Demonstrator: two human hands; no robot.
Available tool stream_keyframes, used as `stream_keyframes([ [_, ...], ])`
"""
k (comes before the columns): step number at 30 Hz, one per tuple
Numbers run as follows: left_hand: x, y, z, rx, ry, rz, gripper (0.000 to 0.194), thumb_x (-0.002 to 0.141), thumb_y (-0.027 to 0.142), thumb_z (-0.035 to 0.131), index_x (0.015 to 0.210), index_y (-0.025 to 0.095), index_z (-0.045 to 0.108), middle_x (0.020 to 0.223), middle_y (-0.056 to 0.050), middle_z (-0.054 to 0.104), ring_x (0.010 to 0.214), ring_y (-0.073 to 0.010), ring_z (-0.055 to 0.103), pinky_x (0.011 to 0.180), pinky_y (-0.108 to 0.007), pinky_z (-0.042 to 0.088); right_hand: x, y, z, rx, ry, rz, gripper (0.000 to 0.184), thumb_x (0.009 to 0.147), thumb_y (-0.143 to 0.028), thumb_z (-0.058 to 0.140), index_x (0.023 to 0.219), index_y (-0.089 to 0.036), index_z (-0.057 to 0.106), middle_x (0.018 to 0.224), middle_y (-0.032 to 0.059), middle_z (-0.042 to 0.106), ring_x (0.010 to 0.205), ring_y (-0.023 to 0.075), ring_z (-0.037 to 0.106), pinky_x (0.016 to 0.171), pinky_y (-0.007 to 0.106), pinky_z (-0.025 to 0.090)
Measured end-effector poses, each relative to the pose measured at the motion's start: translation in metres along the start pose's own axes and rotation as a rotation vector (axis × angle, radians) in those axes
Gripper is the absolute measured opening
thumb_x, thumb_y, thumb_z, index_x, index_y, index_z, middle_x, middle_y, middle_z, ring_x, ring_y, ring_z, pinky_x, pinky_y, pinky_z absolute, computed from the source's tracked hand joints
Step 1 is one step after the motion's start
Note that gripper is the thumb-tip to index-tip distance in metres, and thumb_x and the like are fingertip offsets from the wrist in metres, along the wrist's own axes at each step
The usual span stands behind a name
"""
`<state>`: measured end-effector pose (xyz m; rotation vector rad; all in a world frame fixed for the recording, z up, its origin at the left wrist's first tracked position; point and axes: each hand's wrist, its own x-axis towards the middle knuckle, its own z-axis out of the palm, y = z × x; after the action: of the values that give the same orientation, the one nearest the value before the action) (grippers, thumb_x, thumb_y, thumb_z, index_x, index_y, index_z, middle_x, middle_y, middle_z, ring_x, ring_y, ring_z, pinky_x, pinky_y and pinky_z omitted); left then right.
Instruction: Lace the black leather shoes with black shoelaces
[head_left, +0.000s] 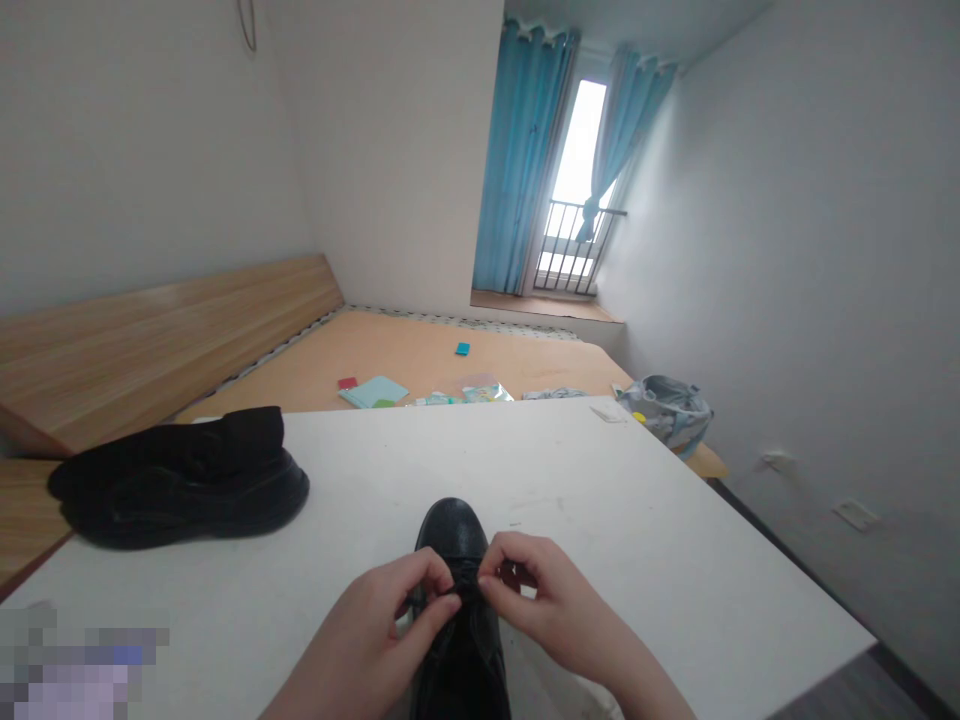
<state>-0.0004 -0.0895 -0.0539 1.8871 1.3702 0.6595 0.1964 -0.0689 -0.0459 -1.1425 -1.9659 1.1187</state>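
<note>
A black leather shoe (pixel 453 528) rests on the white table right in front of me, toe pointing away. My left hand (pixel 394 615) pinches with thumb and forefinger at the left side of the lacing, over the instep. From the right, my right hand (pixel 536 585) makes a similar pinch close by, the fingertips of both hands almost meeting. Between them runs a dark shoelace (pixel 466 578), hard to pick out against the black leather. Fingers cover part of the lacing, and the heel runs out of the picture at the bottom.
More black footwear (pixel 187 480) lies sideways at the left of the white table (pixel 675 560). Beyond it, a bed (pixel 405 340) holds a teal packet (pixel 375 391), a small blue square (pixel 463 349) and plastic packaging. A patterned bag (pixel 671 410) stands behind the table's right corner.
</note>
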Motion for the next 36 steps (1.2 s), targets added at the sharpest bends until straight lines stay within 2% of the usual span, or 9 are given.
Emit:
stream_keyframes([
  [7, -0.004, -0.010, -0.006, -0.011, 0.001, -0.095, 0.019, 0.086, 0.035, 0.051, 0.074, 0.021, 0.056, 0.069, 0.003, 0.059, 0.066, -0.0170, 0.053, 0.060, -0.026, 0.036, -0.018, -0.001, -0.008, -0.473, -0.006, -0.139, 0.012, 0.088, -0.010, 0.052, 0.085, -0.020, 0.057, 0.084, 0.0005, 0.062, 0.078, 0.0163, 0.058, 0.068, 0.026, 0.043],
  [12, -0.008, -0.021, -0.012, 0.019, 0.013, -0.134, 0.024, 0.088, 0.038, 0.048, 0.073, 0.021, 0.056, 0.070, 0.002, 0.061, 0.069, -0.0188, 0.056, 0.063, -0.028, 0.038, -0.029, 0.008, -0.009, -0.663, 0.052, -0.249, 0.018, 0.086, -0.004, 0.051, 0.090, -0.021, 0.056, 0.102, 0.0058, 0.060, 0.091, 0.0205, 0.059, 0.074, 0.031, 0.048],
  [17, -0.012, -0.027, -0.014, 0.088, 0.014, -0.151, 0.024, 0.089, 0.038, 0.045, 0.074, 0.022, 0.055, 0.073, 0.001, 0.065, 0.070, -0.0195, 0.058, 0.065, -0.029, 0.039, -0.038, 0.017, -0.008, -0.862, 0.111, -0.365, 0.019, 0.080, -0.001, 0.055, 0.084, -0.020, 0.055, 0.093, 0.0050, 0.061, 0.083, 0.0207, 0.059, 0.068, 0.031, 0.050],
  [23, -0.015, -0.029, -0.014, 0.164, 0.031, -0.160, 0.023, 0.088, 0.038, 0.044, 0.076, 0.023, 0.056, 0.069, 0.001, 0.065, 0.066, -0.0196, 0.060, 0.063, -0.028, 0.038, -0.039, 0.027, -0.007, -1.039, 0.121, -0.506, 0.022, 0.076, 0.000, 0.056, 0.082, -0.021, 0.053, 0.084, 0.0015, 0.063, 0.083, 0.0213, 0.060, 0.073, 0.033, 0.049],
  [26, -0.015, -0.028, -0.012, 0.164, 0.030, -0.157, 0.023, 0.089, 0.039, 0.044, 0.077, 0.023, 0.056, 0.070, 0.001, 0.065, 0.067, -0.0197, 0.061, 0.064, -0.028, 0.039, -0.039, 0.027, -0.007, -1.005, 0.140, -0.477, 0.020, 0.077, -0.001, 0.053, 0.079, -0.021, 0.054, 0.081, 0.0017, 0.063, 0.079, 0.0214, 0.060, 0.069, 0.033, 0.048],
  [31, -0.020, -0.027, -0.013, 0.030, -0.029, -0.158, 0.025, 0.090, 0.042, 0.045, 0.077, 0.022, 0.054, 0.078, 0.001, 0.065, 0.074, -0.0187, 0.061, 0.064, -0.026, 0.042, -0.043, 0.019, -0.010, -0.708, 0.043, -0.213, 0.016, 0.087, -0.009, 0.049, 0.088, -0.022, 0.059, 0.084, 0.0029, 0.063, 0.078, 0.0189, 0.062, 0.066, 0.029, 0.050],
  [34, -0.026, -0.033, -0.012, -0.097, -0.050, -0.179, 0.029, 0.090, 0.048, 0.043, 0.089, 0.023, 0.058, 0.085, 0.000, 0.066, 0.079, -0.0183, 0.062, 0.065, -0.024, 0.046, -0.053, 0.021, -0.006, -0.612, 0.120, -0.162, 0.020, 0.092, -0.014, 0.044, 0.105, -0.022, 0.057, 0.093, 0.0056, 0.065, 0.082, 0.0185, 0.065, 0.070, 0.029, 0.053],
  [36, -0.033, -0.039, -0.008, -0.192, -0.088, -0.189, 0.036, 0.088, 0.054, 0.044, 0.094, 0.023, 0.060, 0.088, -0.001, 0.068, 0.082, -0.0190, 0.063, 0.070, -0.025, 0.049, -0.062, 0.030, 0.001, -0.575, 0.165, -0.179, 0.024, 0.092, -0.019, 0.047, 0.113, -0.025, 0.055, 0.098, 0.0054, 0.066, 0.079, 0.0174, 0.067, 0.069, 0.027, 0.055],
])
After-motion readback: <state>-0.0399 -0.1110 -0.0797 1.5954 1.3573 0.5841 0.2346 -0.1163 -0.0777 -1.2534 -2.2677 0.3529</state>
